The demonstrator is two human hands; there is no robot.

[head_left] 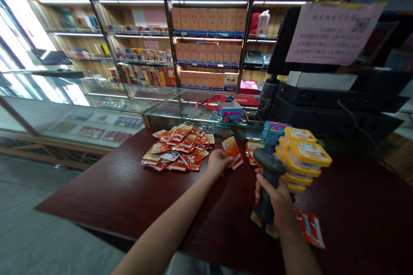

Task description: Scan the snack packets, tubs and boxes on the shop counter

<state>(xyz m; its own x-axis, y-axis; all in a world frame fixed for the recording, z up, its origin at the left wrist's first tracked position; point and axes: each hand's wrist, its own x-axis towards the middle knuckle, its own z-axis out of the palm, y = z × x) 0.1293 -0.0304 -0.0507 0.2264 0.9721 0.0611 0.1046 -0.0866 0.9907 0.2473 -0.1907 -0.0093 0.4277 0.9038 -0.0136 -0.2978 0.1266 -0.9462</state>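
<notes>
Between the thumb and fingers of my left hand (220, 162) is one orange snack packet (232, 152), tilted up from the dark wooden counter (129, 189). My right hand (278, 197) is wrapped round the handle of a black barcode scanner (269, 163), whose head points away from me. A loose heap of orange snack packets (180, 146) lies left of my left hand. A few more packets (251, 151) show behind the scanner, partly hidden. Near my right wrist lies a red packet (310, 227), and another packet's edge (271, 230) shows under the scanner handle.
Yellow plastic boxes (306, 152) are stacked to the right of the scanner, beside blue boxes (273, 131). Behind stand a monitor with a paper notice (334, 34) and a glass display case (129, 99). A small blue-and-pink carton (230, 111) sits on the glass.
</notes>
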